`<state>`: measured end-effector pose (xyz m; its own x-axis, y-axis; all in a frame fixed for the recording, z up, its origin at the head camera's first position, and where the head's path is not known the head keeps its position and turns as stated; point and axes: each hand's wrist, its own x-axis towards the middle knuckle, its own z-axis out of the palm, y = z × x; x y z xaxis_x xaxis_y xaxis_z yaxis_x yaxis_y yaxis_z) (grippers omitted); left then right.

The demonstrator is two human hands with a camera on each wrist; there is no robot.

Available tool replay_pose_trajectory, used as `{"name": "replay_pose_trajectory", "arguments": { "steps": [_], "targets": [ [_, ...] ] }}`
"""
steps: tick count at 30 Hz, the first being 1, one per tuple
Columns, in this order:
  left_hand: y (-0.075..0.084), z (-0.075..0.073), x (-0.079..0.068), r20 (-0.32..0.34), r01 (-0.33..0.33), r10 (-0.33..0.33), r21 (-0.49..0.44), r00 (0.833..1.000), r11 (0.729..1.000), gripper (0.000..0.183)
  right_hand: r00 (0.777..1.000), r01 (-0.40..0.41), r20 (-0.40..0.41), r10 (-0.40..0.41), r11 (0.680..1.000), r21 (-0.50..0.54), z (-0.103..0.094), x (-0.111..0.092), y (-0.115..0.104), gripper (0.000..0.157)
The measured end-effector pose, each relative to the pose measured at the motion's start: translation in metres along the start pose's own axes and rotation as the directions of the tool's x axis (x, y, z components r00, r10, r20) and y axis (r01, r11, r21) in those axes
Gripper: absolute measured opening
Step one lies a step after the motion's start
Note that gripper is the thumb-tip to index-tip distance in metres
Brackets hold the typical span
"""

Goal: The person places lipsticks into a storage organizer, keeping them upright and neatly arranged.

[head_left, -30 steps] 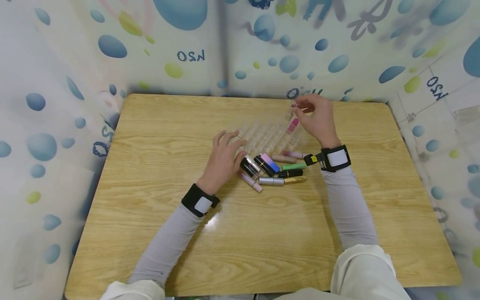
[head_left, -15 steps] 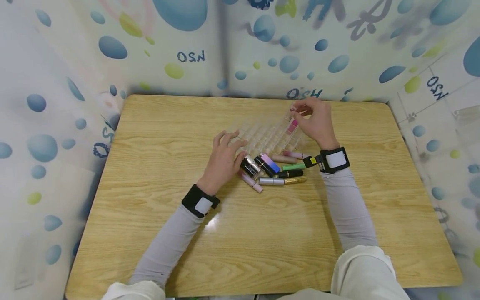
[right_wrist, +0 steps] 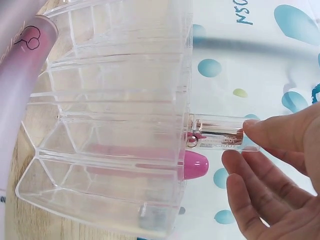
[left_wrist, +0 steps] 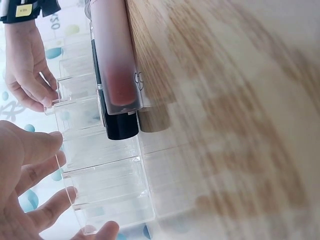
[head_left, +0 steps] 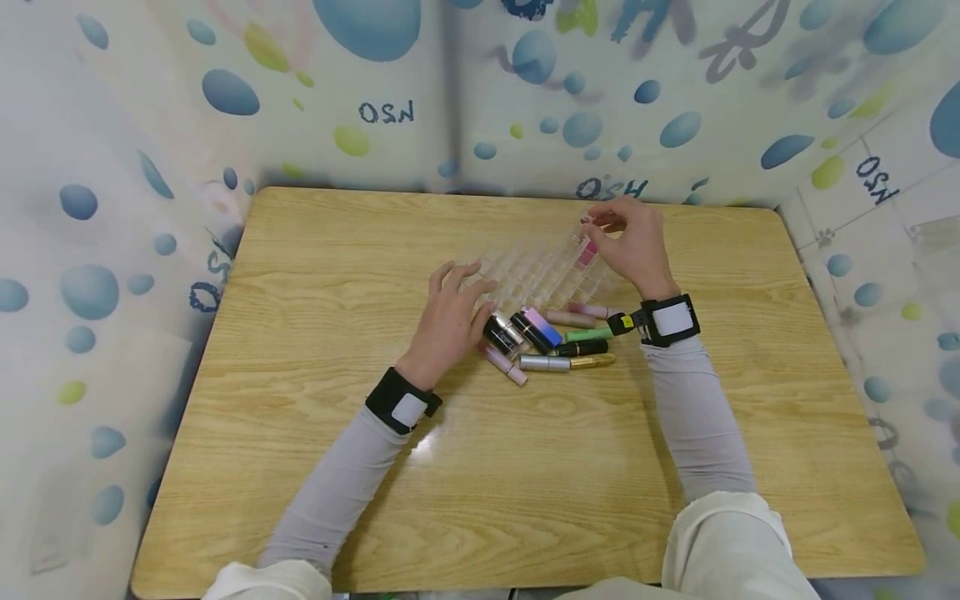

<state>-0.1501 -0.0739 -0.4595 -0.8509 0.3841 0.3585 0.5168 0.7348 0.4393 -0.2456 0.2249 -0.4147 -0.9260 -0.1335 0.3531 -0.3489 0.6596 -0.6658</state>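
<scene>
A clear acrylic lipstick organizer (head_left: pixel 517 271) with rows of compartments stands near the back of the table. My right hand (head_left: pixel 633 246) pinches a clear lipstick tube with a gold middle (right_wrist: pixel 217 132) between thumb and fingers. In the right wrist view, the tube's far end sits at the mouth of a compartment. Beside it, a bright pink lipstick (right_wrist: pixel 196 165) stands in the adjoining compartment, its rounded top sticking out. My left hand (head_left: pixel 447 321) touches the organizer's left end, with fingers spread along its edge in the left wrist view.
Several lip products lie in front of the organizer: a silver tube (head_left: pixel 544 363), a gold one (head_left: pixel 592 361), a green one (head_left: pixel 587 335), a blue-purple one (head_left: pixel 542 326) and a pale pink one (head_left: pixel 506 365). A patterned wall (head_left: pixel 300 125) rises behind the wooden table (head_left: pixel 480 483).
My right hand has come slightly down and toward the organizer with the clear lipstick tube. The left hand stays at the organizer's left end.
</scene>
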Motion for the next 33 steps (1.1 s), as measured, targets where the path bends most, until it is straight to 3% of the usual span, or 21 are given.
{"name": "replay_pose_trajectory", "arguments": {
  "steps": [13, 33],
  "targets": [
    [0.000, 0.001, 0.001, 0.030, 0.005, -0.005, 0.014, 1.000, 1.000, 0.028, 1.000, 0.004, 0.020, -0.003, 1.000, -0.010, 0.004, -0.002, 0.007, 0.018],
    [-0.001, 0.001, 0.000, 0.013, 0.012, -0.012, 0.005, 1.000, 1.000, 0.028, 0.998, -0.007, 0.056, 0.009, 0.999, -0.041, 0.016, -0.005, 0.015, 0.019]
  ]
}}
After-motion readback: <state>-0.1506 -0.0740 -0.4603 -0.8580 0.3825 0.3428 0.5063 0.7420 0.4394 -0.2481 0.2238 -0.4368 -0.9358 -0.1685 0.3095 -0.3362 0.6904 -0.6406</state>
